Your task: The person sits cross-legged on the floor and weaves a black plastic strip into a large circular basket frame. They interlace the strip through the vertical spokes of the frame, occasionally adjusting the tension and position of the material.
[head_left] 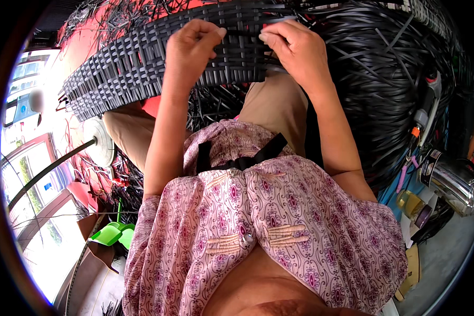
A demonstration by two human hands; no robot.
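Left hand (190, 47) and right hand (299, 48) are at the black woven panel (137, 71) — fingers curled. Whether either grip is pinching anything, I cannot tell.

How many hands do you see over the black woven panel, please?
2: the left hand over the middle of the black woven panel, and the right hand farther right, near loose black strips. Any behind the panel would be hidden.
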